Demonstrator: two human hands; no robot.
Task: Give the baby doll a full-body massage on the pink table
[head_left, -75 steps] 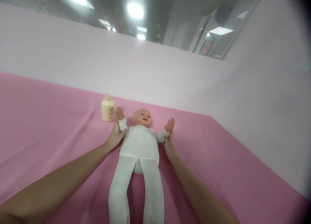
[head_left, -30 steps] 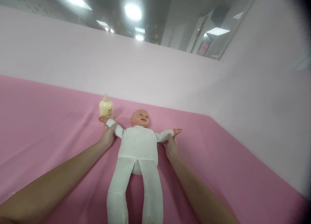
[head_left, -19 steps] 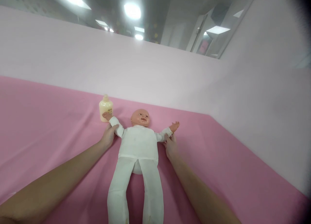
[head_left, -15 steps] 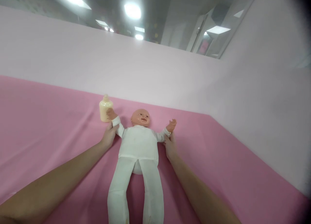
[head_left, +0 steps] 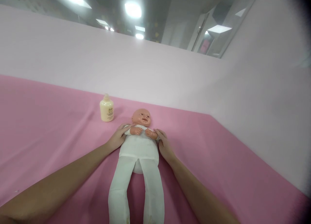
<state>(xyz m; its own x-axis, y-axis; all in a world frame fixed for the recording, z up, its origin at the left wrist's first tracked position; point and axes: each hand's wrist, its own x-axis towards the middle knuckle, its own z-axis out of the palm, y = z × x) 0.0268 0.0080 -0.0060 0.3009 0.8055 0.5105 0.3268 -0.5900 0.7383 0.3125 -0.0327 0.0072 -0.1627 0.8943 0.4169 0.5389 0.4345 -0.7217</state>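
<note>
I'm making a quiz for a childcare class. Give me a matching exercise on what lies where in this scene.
Column one:
1. doll
2. bottle
3. left hand
4. right hand

Column two:
A. stands upright beyond the left hand
B. lies face up on the pink cloth
C. holds the doll's arm nearer the bottle
D. holds the doll's other arm

Pairs: 1-B, 2-A, 3-C, 4-D
</note>
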